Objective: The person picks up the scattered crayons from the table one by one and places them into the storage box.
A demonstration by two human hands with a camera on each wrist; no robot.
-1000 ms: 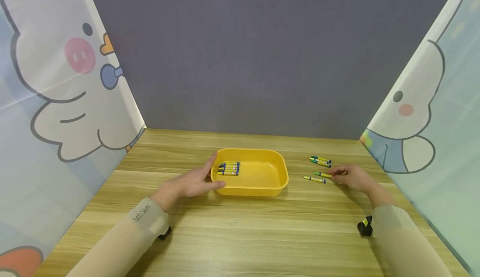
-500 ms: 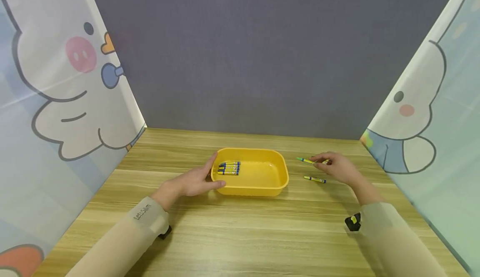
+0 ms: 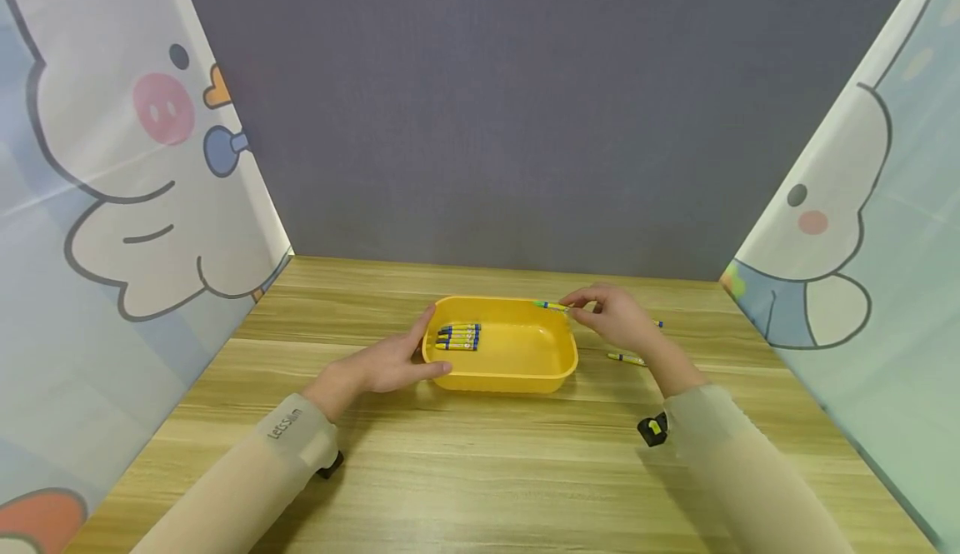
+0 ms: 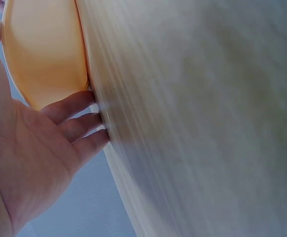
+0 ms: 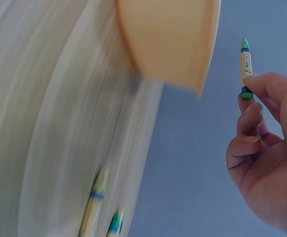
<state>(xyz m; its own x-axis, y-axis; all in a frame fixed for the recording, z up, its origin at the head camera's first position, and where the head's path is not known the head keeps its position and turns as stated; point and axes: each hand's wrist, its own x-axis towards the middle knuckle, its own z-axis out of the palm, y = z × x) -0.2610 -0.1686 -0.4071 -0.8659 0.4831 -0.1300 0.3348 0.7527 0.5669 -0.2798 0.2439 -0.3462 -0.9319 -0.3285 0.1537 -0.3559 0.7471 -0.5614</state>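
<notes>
Between thumb and fingertips, my right hand [image 3: 611, 316] pinches a green-tipped crayon [image 3: 551, 306] with a yellow wrapper. It is above the right back part of a yellow plastic tray [image 3: 495, 383]; the right wrist view shows the crayon [image 5: 246, 61] pointing away from the palm. My left hand [image 3: 382, 365] rests against the tray's left end, thumb along the near side, fingers extended and touching in the left wrist view. Several crayons [image 3: 457, 337] lie side by side at the tray's left end.
Right of the tray, a yellow-green-tipped crayon [image 3: 626, 360] lies on the wooden table [image 3: 480, 471], partly behind the right wrist. Behind that hand shows another crayon's end [image 3: 658, 323]. A grey panel [image 3: 510, 121] closes the back; printed cloths stand at both sides.
My right hand has picked a green crayon up from the table and carried it left to over the tray. The left hand and tray have stayed put.
</notes>
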